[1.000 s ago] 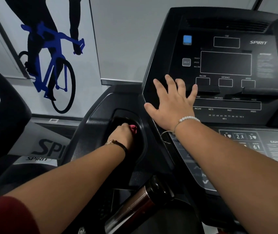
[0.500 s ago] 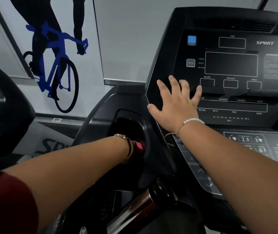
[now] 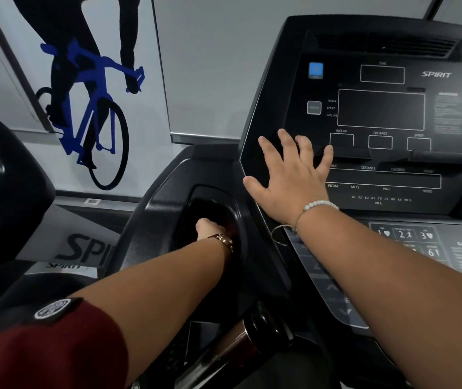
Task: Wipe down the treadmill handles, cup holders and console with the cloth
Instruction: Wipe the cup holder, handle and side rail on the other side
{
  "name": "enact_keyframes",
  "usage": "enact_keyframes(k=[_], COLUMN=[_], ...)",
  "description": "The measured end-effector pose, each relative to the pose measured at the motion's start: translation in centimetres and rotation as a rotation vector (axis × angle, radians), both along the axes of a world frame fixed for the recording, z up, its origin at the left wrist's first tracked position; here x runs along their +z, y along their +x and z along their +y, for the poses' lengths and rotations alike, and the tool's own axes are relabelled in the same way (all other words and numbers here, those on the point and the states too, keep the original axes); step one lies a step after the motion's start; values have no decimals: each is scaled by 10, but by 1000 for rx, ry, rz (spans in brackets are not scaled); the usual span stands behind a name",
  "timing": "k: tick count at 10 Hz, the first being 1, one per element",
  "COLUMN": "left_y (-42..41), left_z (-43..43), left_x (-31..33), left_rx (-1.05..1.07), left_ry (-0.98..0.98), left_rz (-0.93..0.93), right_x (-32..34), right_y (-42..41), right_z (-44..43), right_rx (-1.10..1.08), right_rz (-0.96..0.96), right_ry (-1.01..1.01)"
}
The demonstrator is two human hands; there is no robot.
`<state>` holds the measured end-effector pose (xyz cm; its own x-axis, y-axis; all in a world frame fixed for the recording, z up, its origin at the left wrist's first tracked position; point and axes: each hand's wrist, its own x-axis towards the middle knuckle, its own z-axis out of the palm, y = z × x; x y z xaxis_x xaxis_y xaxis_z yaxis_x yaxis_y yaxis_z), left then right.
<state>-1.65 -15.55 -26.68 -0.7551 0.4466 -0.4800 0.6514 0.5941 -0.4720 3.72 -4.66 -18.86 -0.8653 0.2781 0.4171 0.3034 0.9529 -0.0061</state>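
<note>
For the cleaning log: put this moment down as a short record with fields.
left hand: down in the black oval plastic cup holder, curled on a dimly seen red cloth
right hand: open, fingers spread, flat on the left edge of the black treadmill console
console screens: dark
wall: blue bicycle graphic, left

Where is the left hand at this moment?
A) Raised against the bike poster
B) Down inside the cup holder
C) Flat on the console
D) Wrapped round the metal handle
B: the left hand reaches down into the cup holder, its fingers hidden there, while the right hand lies spread on the console.
</note>
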Motion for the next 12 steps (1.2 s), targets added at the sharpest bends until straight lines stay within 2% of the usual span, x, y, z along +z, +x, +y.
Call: enact_keyframes(k=[1,2,3,4,5,6,7,8,9,10,11,12], left_y=[-1,6,8,7,3,8,18,37,44,39,24,3], left_z=[0,-2,-12,-25,-34,-45,-48,-60,-83,-101,-104,-97], left_x=[4,11,25,36,28,21,18,24,32,51,61,67], left_rx=[-13,-23,58,239,235,202,337,350,12,-344,-444,-349], left_ry=[15,-71,-63,97,250,484,877,1038,890,436,79,56], left_rz=[22,-34,-247,-434,-483,-523,-657,-792,-603,-135,78,94], right_x=[0,0,0,-1,-1,-1,-1,-1,-2,-2,-2,-1], right_y=[0,0,0,-1,-1,-2,-2,-3,-2,-2,-2,-1], right_z=[0,1,1,0,-1,-2,-2,-2,-1,0,0,0], right_rx=[3,5,5,4,-4,-5,-7,-10,-10,-10,-9,-11], right_rz=[2,6,12,11,24,31,32,31,30,24,20,20], right_ry=[-9,-13,-15,-14,-9,-6,-8,-6,-7,-6,-5,-4])
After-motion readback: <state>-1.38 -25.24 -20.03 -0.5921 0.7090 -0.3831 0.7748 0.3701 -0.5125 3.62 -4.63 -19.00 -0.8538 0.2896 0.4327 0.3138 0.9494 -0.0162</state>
